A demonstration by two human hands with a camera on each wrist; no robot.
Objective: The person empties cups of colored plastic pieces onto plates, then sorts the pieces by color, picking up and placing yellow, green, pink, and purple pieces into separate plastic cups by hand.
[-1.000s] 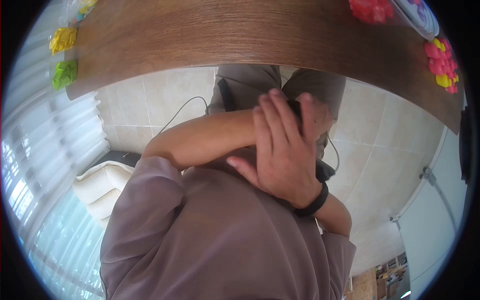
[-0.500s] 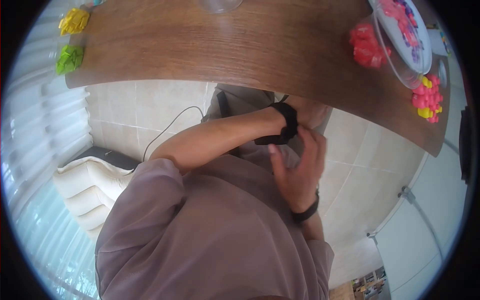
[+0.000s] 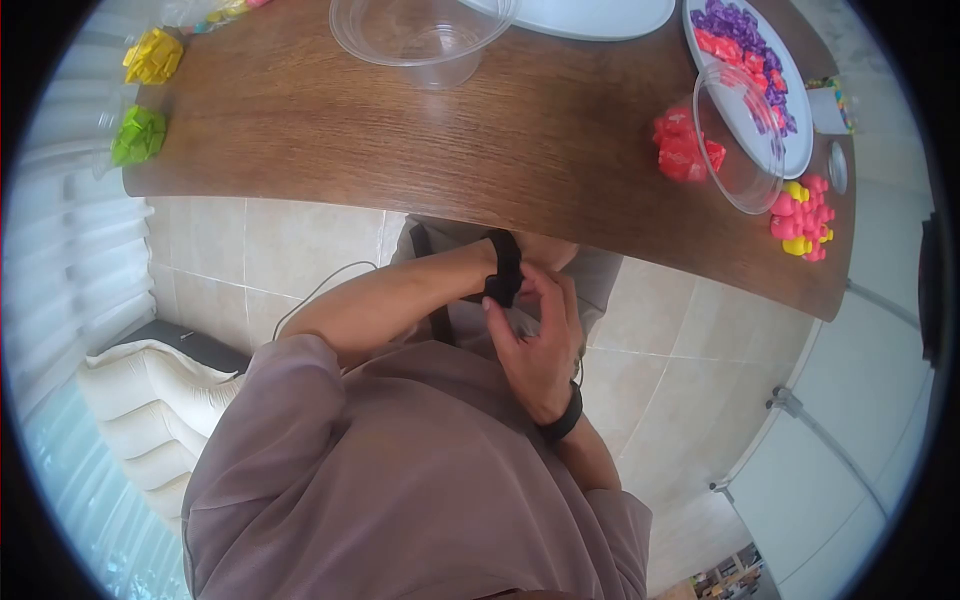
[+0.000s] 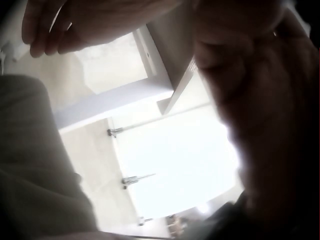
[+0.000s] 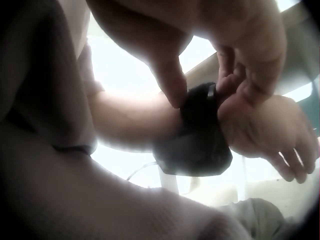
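My right hand [image 3: 540, 350] reaches across to the left wrist. It pinches the black wrist strap [image 3: 506, 265] there, thumb on one side and fingers on the other. In the right wrist view a dark boxy device [image 5: 195, 152] sits on the underside of that strap. My left hand [image 5: 272, 127] holds nothing, its fingers loosely extended. In the head view this hand is partly hidden at the table's front edge. A second black band [image 3: 562, 415] circles the right wrist.
On the wooden table [image 3: 400, 150] stand clear plastic bowls [image 3: 425, 45] and a white oval plate [image 3: 800, 155] of purple and red pieces. Red wrapped pieces [image 3: 685, 145] and pink-yellow pieces [image 3: 803, 220] lie at right, yellow [image 3: 153, 57] and green ones [image 3: 138, 135] at left.
My right hand lay flat over the left wrist; it has drawn back and its thumb and fingers now pinch the strap. The head view has shifted to show more of the table.
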